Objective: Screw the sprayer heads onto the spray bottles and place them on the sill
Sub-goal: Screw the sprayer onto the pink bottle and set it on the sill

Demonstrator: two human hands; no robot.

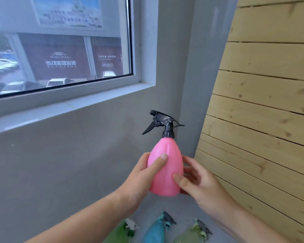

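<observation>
Holding the pink spray bottle [165, 170] upright in front of me, I have my left hand [144, 178] wrapped around its left flank, thumb pressed across the front, and my right hand [198, 185] cupping the right side, thumb on the lower belly. Both hands are closed on the body of the bottle, not on its neck. The black sprayer head [162, 122] sits on top at twelve o'clock from my hands, its trigger pointing toward nine o'clock; it looks seated on the collar, though I cannot tell how tight it is.

The bottle looks like thin, smooth plastic with shallow ribs, and I judge it light and probably empty, since nothing shows through. It should flex a little if squeezed, so a moderate grip round the widest part seems best, with the collar as the place to twist. The glossy surface could slip in a loose hold.

The white window sill [63, 111] runs from nine toward eleven o'clock, above and well apart from the bottle, and what I see of it is bare.

Counting: one pink bottle in hand, and three more at six o'clock below my wrists, a green bottle [119, 232], a blue bottle [156, 230] and a pale green bottle [191, 233], four in all.
</observation>
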